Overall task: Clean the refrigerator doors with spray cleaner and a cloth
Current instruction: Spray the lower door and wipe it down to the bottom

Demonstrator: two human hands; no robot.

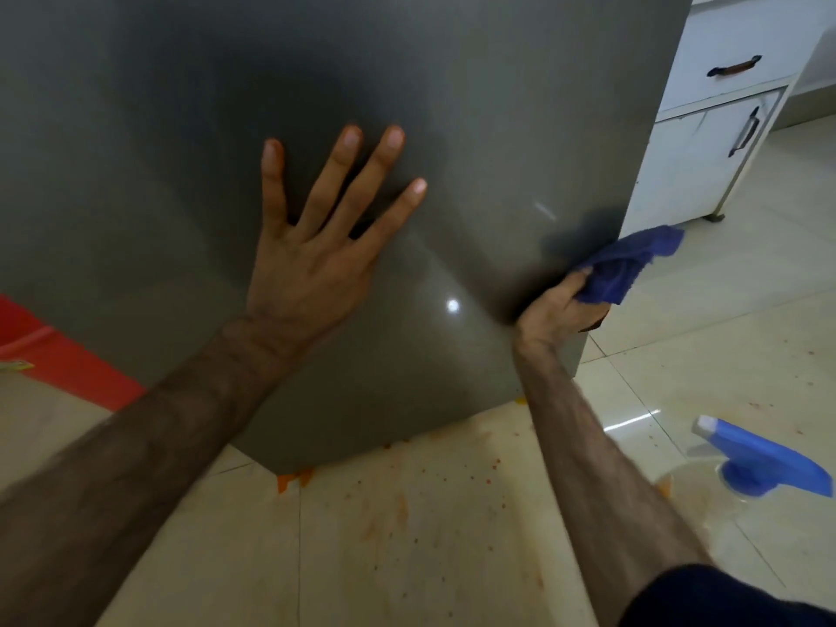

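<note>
I am looking down at one grey refrigerator door (181,174), one blue cloth (629,264) and one spray bottle (764,463) with a blue trigger head. There are two of my hands in view, both with bare forearms. Beside the refrigerator, one white cabinet (705,142) is showing one drawer with a dark handle and one door below it with a second handle.

My left hand (312,264) is lying flat against the door near its middle, fingers straight and spread wide, holding nothing, the arm reaching up from the lower left. My right hand (556,310) is sitting at the door's right edge, low down, with its fingers curled round the cloth. The cloth is bunching out above and to the right of that hand, touching the edge of the door.

The spray bottle is standing on the pale tiled floor (407,536), well apart from both hands, at the lower right. The floor below the door is carrying orange specks and smears. One red strip (68,359) is showing at the left, behind the door's lower edge.
</note>
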